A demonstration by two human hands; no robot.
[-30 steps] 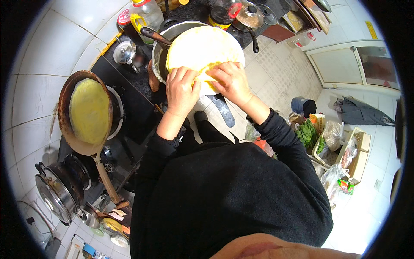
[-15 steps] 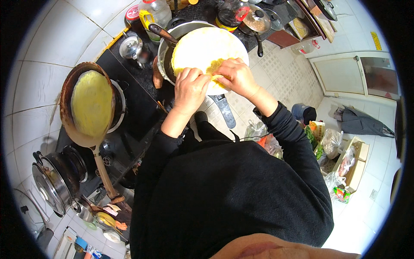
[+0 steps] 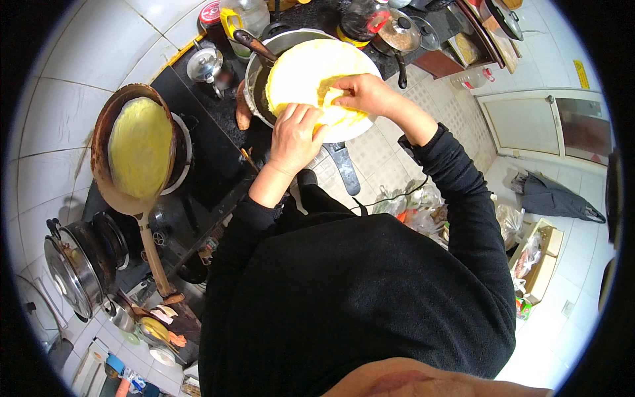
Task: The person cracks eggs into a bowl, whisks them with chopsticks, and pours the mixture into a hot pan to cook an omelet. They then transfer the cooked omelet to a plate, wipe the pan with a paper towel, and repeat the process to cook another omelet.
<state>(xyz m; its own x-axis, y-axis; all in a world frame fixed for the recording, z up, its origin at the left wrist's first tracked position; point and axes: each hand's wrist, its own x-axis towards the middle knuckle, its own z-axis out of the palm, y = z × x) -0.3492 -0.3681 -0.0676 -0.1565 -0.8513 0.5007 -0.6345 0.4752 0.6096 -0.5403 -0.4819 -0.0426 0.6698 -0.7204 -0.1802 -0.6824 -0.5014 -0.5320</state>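
A thin yellow pancake (image 3: 314,63) lies on a round white pan (image 3: 362,130) with a dark handle, held over a large pot (image 3: 253,83). My right hand (image 3: 365,94) pinches the pancake's near right edge and lifts it into a fold. At the near left edge, my left hand (image 3: 295,134) has its fingers closed on the rim of the pancake, its thumb partly hidden. A second yellow pancake (image 3: 139,149) sits in a brown-rimmed frying pan (image 3: 98,142) on the stove at the left.
A wooden-handled utensil (image 3: 254,45) leans in the pot. Beside it stand a small metal pot (image 3: 205,65), a jug with a yellow handle (image 3: 245,20) and a lidded saucepan (image 3: 400,36). Stacked pots (image 3: 79,264) stand lower left. Bags (image 3: 423,212) lie on the floor at right.
My right hand has moved up and right, peeling the pancake's near edge back into a fold. My left hand has shifted slightly and stays on the near left edge.
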